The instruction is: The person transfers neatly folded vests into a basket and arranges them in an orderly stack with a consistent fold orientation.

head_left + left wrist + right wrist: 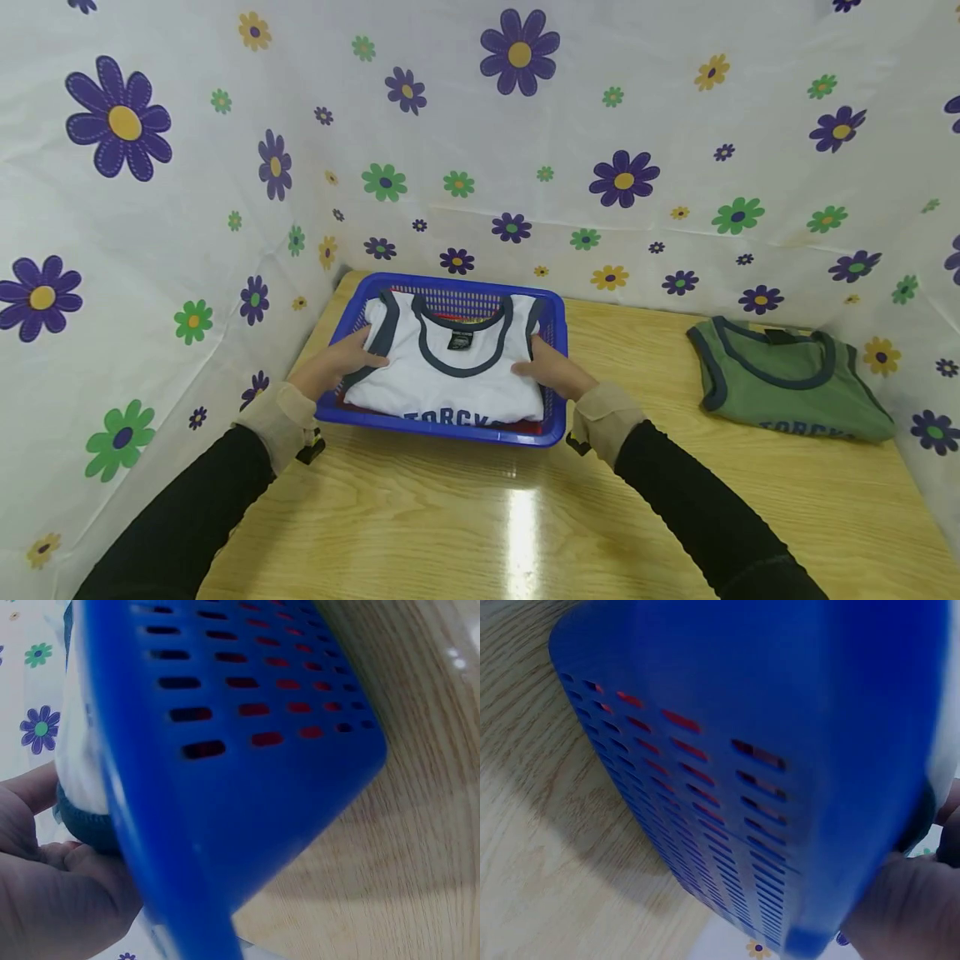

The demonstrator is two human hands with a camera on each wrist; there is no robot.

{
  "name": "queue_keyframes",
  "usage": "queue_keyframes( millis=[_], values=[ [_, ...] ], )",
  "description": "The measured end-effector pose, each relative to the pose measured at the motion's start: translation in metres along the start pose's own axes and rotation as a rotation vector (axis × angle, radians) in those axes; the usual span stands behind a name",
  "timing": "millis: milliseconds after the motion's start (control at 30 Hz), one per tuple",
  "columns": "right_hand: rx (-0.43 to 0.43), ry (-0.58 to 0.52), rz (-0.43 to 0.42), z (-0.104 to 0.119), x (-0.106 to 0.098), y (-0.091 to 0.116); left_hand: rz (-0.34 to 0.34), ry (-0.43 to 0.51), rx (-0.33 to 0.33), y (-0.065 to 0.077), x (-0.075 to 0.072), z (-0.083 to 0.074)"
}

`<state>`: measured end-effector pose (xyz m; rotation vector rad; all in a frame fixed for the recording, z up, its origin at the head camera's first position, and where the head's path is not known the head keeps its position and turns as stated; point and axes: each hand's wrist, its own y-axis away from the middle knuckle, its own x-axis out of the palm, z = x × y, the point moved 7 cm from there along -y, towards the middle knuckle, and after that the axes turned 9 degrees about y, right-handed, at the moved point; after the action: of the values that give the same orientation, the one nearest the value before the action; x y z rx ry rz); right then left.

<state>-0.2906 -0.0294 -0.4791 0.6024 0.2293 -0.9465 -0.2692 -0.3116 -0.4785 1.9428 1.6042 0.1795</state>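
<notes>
A white sleeveless shirt with navy trim and navy lettering lies folded in a blue plastic basket, its neckline toward the back. At the shirt's left side, my left hand grips the fabric by the navy armhole trim; thumb and fingers close round it in the left wrist view. On the opposite side my right hand holds the shirt's other edge, its thumb over the white cloth. Something red shows through the basket's slots beneath the shirt. The basket wall hides part of the right fingers in the right wrist view.
A folded green sleeveless shirt with dark trim lies on the wooden table at the right. White flower-print sheeting walls in the back and both sides, close behind the basket.
</notes>
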Motion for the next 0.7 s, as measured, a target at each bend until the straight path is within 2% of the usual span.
queue_keyframes(
  millis=[167, 233, 333, 400, 467, 500, 567, 633, 700],
  values=[
    [0.004, 0.08, -0.054, 0.002, 0.0, -0.003, -0.011, -0.025, -0.004, -0.005, -0.001, 0.002],
    [0.006, 0.131, -0.07, 0.003, 0.0, -0.003, -0.018, -0.032, -0.023, -0.012, -0.003, 0.008],
    [0.01, 0.27, -0.108, 0.008, -0.003, 0.001, -0.037, -0.08, -0.025, -0.037, -0.014, 0.03],
    [-0.006, 0.392, -0.143, 0.014, -0.007, 0.008, -0.087, -0.153, 0.062, -0.064, -0.028, 0.052],
    [-0.075, 0.549, -0.186, 0.023, -0.01, 0.018, -0.145, -0.25, 0.122, -0.072, -0.037, 0.057],
    [-0.119, 0.636, -0.204, 0.027, -0.012, 0.025, -0.18, -0.3, 0.165, -0.07, -0.035, 0.052],
    [-0.241, 0.796, -0.229, 0.036, -0.014, 0.038, -0.227, -0.412, 0.271, -0.053, -0.027, 0.03],
    [-0.347, 0.924, -0.219, 0.042, -0.013, 0.047, -0.198, -0.512, 0.295, -0.023, -0.009, -0.002],
    [-0.394, 1.015, -0.177, 0.041, -0.011, 0.052, -0.143, -0.632, 0.339, -0.003, 0.007, -0.021]
  ],
)
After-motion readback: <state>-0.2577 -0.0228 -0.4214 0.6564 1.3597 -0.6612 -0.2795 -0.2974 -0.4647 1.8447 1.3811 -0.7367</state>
